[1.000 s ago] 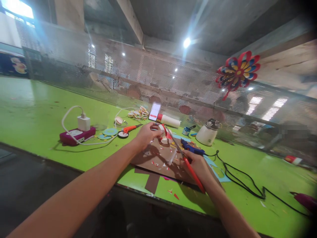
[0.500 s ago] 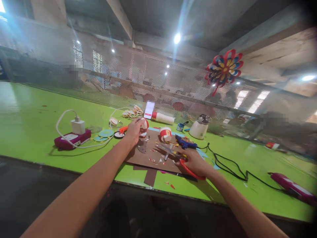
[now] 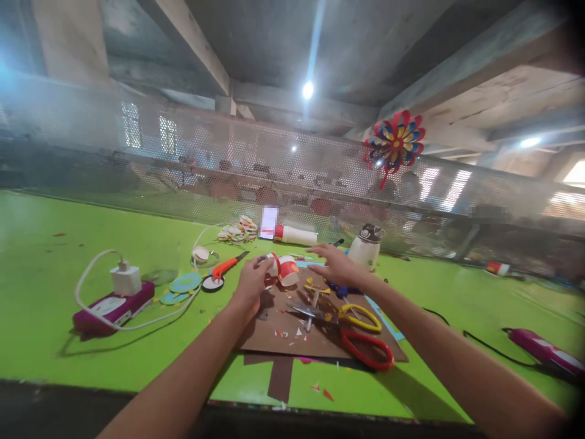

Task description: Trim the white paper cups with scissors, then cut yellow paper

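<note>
My left hand (image 3: 252, 285) is closed around a red and white paper cup (image 3: 273, 269), cut short by its look. Touching or just beside it, a second red and white paper cup (image 3: 289, 272) lies tilted over the brown board (image 3: 274, 341). My right hand (image 3: 340, 267) hovers above the board with fingers stretched and apart, holding nothing. Below that hand, scissors (image 3: 351, 323) with one yellow and one red handle lie on the board, blades pointing left. A blue glue gun (image 3: 339, 289) is partly hidden by my right hand and wrist.
Left of the board are an orange utility knife (image 3: 226, 266), a tape roll (image 3: 212, 283), blue paper discs (image 3: 185, 283) and a purple power strip (image 3: 112, 311) with a white cable. Behind stand a phone (image 3: 269, 222), stacked paper cups (image 3: 298, 236) and a white jug (image 3: 364, 251). Paper scraps litter the board.
My right hand has let go of the scissors, which now lie on the board, and has moved up and forward. The cup in my left hand is now close to the second cup. The view has shifted.
</note>
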{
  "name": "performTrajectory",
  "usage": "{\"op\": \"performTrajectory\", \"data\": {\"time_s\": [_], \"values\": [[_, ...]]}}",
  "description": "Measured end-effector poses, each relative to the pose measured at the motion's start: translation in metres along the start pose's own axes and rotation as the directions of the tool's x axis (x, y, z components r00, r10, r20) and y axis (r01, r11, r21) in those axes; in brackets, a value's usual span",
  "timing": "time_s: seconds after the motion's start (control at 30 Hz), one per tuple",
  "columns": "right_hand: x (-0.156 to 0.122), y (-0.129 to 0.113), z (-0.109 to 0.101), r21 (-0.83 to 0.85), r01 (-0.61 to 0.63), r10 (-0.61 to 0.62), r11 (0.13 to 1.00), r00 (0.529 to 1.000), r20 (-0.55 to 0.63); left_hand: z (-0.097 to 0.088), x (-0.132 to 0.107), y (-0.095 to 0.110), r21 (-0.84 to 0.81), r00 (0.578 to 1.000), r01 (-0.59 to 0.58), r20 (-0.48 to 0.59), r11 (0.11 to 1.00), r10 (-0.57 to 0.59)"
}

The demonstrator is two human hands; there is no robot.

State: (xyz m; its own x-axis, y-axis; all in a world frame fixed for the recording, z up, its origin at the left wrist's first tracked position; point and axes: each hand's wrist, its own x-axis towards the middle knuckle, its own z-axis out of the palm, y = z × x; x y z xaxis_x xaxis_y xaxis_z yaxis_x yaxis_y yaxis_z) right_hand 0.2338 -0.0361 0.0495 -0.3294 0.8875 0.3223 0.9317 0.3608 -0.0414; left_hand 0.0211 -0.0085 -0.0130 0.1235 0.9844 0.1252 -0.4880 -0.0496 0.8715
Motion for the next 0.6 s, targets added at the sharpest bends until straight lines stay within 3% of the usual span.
{"op": "performTrajectory", "data": {"time_s": [0.1,0.2,0.3,0.43,0.6], "values": [[0.046,-0.011,0.021,0.010,0.044,-0.044,0.999,0.999,0.007,-0.002,0.001,0.001,-0.013,0.999,-0.017,-0.031,1.000,0.016],[0.072,-0.018,0.035,0.049,0.086,-0.092,0.995,0.989,0.118,-0.002,-0.001,0.005,-0.024,0.999,-0.027,-0.043,0.999,0.026],[0.075,-0.018,0.042,0.104,0.091,-0.114,0.990,0.964,0.241,0.003,-0.007,0.011,-0.039,1.000,-0.023,-0.022,0.999,0.022],[0.065,-0.008,0.045,0.168,0.001,-0.056,0.986,0.944,0.324,0.010,-0.016,0.020,-0.065,1.000,-0.030,0.004,0.997,0.031],[0.067,0.034,0.032,0.162,-0.231,0.184,0.959,0.947,0.262,0.013,-0.025,0.025,-0.087,0.999,-0.020,0.034,0.996,0.023]]}}
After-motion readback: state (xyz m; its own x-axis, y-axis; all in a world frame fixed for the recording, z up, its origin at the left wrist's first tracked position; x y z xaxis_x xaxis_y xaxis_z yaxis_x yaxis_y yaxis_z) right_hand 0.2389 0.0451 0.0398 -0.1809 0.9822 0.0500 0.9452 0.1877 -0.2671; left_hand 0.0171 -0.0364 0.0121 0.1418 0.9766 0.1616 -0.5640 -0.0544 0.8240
